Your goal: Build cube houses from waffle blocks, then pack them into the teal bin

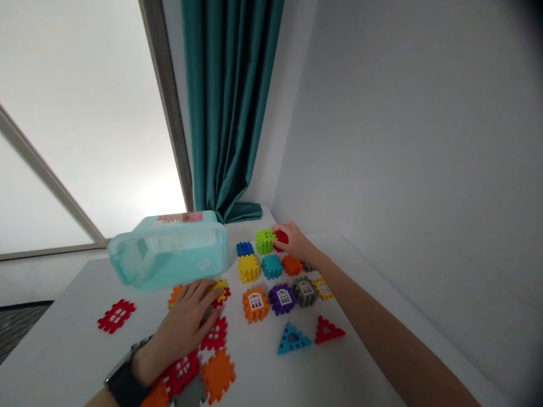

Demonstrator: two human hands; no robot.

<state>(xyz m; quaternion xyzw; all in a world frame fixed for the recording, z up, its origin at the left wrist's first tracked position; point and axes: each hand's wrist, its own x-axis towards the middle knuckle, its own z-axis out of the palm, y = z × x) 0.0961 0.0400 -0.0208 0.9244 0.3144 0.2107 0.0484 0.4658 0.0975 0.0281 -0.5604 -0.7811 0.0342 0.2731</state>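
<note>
My right hand [293, 242] grips a red toothed building piece [280, 238] at the back of the table, right beside a lime green stack of toothed tiles [263, 241]. My left hand [190, 310] lies palm down over loose tiles, its fingers apart. Its fingertips are at a yellow tile [220, 287] that lies over a red one. Near its thumb is a red window tile [214, 334]. Under the left wrist are another red window tile [183, 368] and an orange tile [218, 374]. The palm hides some pieces.
Stacks in rows: blue [245, 249], yellow [248, 268], teal [272, 266], orange [292, 264], orange window [255, 304], purple window [281, 298], grey window [304, 291]. Triangles, blue [292, 341] and red [328, 330], lie in front. A tipped teal bin [214, 257] stands back left.
</note>
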